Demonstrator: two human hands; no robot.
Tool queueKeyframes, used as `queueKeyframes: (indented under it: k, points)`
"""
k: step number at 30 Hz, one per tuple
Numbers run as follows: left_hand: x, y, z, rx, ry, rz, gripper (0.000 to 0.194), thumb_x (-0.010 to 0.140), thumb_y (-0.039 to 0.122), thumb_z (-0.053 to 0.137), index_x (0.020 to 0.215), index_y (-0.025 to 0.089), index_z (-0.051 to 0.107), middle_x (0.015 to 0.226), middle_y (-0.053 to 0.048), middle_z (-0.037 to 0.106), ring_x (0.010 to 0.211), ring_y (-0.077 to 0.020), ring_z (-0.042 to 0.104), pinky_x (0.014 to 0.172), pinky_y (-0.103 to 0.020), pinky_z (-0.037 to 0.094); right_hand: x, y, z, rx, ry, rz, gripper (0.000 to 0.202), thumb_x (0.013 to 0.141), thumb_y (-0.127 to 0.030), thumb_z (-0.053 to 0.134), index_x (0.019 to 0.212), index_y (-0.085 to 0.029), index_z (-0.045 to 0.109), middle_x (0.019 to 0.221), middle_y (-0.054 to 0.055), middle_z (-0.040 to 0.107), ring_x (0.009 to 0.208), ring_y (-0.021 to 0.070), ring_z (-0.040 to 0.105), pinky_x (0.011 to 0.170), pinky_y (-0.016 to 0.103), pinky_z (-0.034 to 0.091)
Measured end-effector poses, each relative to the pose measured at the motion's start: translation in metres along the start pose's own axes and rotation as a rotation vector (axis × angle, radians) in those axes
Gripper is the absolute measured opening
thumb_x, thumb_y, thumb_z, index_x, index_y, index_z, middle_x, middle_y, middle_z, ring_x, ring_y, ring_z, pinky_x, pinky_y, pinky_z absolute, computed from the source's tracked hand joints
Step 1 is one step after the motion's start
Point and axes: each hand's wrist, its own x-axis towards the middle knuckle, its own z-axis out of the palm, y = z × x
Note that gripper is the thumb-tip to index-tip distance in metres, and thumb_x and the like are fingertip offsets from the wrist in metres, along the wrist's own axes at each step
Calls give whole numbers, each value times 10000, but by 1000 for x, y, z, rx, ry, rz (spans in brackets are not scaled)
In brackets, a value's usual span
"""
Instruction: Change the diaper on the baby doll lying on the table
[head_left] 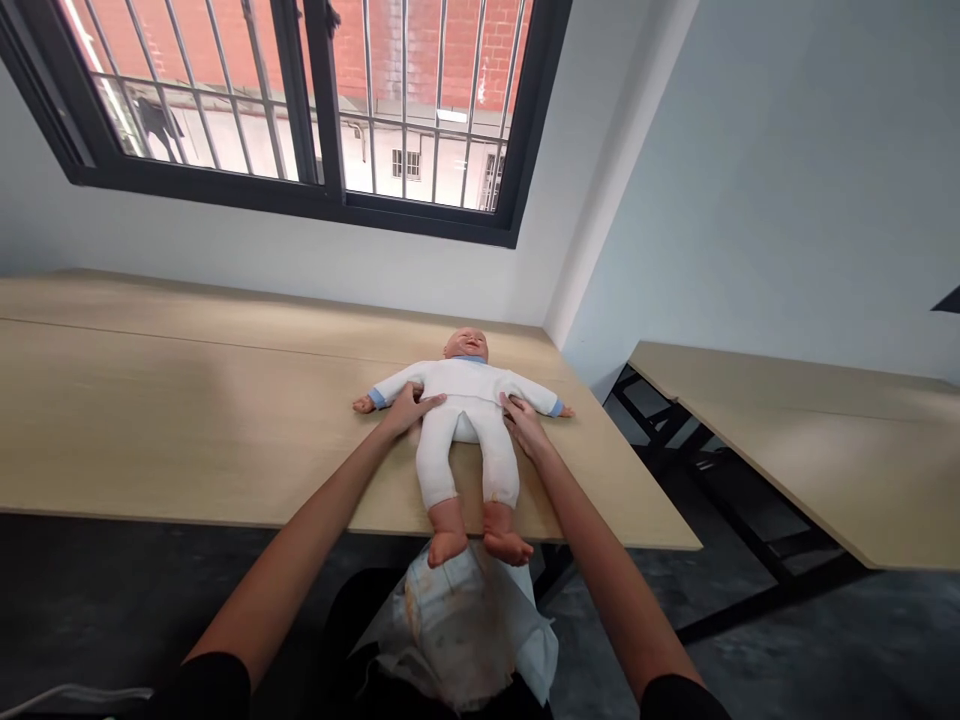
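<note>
A baby doll lies on its back on the wooden table, head toward the wall and feet over the front edge. It wears a white top and white trousers with blue collar and cuffs, its arms spread wide. My left hand grips one side of its waist, the thumb lying over the front. On the opposite side, my right hand holds the waist, its fingers at the top's hem and partly hidden. Below the doll's feet, a crumpled white diaper-like item rests on my lap.
The doll's table stands against the wall beneath a barred window. To the right, across a gap, is a second table with black metal legs. A white cable shows at bottom left.
</note>
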Motion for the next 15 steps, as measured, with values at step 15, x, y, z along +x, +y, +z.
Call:
queueKeyframes:
  k: [15]
  points:
    - [-3, -8, -5, 88, 129, 34, 173, 724, 354, 611, 752, 194, 551, 827, -50, 655, 847, -215, 612, 843, -353, 495, -14, -1, -19, -310, 86, -226, 273, 735, -414, 618, 835, -161, 624, 863, 90, 671, 808, 223, 616, 832, 378, 519]
